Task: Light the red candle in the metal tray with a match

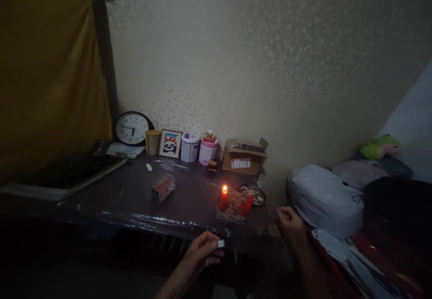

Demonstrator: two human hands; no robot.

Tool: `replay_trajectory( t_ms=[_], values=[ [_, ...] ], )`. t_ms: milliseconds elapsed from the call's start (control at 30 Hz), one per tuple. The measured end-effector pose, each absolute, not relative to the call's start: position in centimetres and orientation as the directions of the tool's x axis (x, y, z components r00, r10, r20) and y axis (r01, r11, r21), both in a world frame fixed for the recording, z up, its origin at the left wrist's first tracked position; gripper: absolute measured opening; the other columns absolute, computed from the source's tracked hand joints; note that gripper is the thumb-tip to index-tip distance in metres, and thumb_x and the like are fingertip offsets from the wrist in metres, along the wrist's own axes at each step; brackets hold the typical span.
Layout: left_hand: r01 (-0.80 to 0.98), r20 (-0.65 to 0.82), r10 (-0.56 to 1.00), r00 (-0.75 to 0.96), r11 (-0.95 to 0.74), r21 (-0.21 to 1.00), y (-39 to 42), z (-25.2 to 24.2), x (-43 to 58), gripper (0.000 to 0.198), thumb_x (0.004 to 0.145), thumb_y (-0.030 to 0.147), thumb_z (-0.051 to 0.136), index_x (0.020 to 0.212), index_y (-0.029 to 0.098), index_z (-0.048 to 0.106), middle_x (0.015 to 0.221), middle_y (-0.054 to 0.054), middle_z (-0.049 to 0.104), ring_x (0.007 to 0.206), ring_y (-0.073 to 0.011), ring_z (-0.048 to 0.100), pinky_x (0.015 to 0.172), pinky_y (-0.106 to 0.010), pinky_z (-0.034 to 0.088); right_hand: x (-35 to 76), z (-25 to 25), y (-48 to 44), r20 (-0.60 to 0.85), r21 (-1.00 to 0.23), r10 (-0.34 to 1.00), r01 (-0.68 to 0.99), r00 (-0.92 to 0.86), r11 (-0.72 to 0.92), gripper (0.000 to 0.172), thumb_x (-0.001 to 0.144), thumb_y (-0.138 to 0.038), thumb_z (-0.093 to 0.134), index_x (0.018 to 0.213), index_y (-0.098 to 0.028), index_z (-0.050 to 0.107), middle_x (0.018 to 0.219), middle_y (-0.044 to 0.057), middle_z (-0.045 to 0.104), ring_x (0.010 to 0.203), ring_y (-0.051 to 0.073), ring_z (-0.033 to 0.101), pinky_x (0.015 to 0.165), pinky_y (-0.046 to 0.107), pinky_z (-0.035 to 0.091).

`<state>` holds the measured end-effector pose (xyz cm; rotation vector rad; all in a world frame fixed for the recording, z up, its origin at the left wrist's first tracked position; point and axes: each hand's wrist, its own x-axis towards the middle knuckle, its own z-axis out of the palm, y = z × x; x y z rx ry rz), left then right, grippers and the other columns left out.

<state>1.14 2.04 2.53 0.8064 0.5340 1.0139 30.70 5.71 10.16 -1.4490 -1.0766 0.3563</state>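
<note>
My left hand (205,250) is closed on a small matchbox (220,243), whose pale end sticks out past the thumb. To the right, past the table's front edge, my right hand (290,223) pinches a thin matchstick (272,208), hard to see in the dim light. Between and beyond the hands stands a round dish (232,218) of grainy material. A lit red candle (224,198) rises at its left side, and a second red candle (247,206), without a flame, leans at its right. Just behind, a dark plate (263,198) holds many pale thin sticks.
A plastic-wrapped brown pack (163,188) lies left on the covered table (118,200). Along the wall stand a clock (132,128), a panda picture (170,143), tubs (190,147), a lucky-cat figure (210,134) and an opened carton (241,157). White bags (326,197) crowd the right.
</note>
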Motion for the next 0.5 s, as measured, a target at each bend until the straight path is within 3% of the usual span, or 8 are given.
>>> replay_trajectory(
  t_ms=[333,500],
  values=[
    [-0.519,-0.071,0.878,0.473,0.343,0.783,2.1,1.7,0.9,0.02,0.068,0.031,0.069,0.078,0.016,0.061,0.076,-0.003,0.063,0.073,-0.0158,0.06,0.065,-0.026,0.042,30.8,8.0,11.7,0.351,-0.899,0.715,0.43,0.605,0.077,0.02,0.048,-0.039,0.064,0.049,-0.021,0.058,0.044,0.001,0.061,0.051,0.022,0.061,0.052,0.03,0.045],
    [-0.512,-0.095,0.868,0.487,0.372,0.774,2.5,0.9,0.9,0.024,0.065,0.034,0.071,0.078,0.016,0.062,0.075,-0.003,0.063,0.073,-0.017,0.06,0.066,-0.028,0.043,31.1,7.8,16.1,0.406,-0.863,0.681,0.501,0.61,0.066,0.018,0.053,-0.038,0.064,0.049,-0.021,0.058,0.045,0.001,0.062,0.054,0.021,0.061,0.055,0.03,0.044]
  ],
)
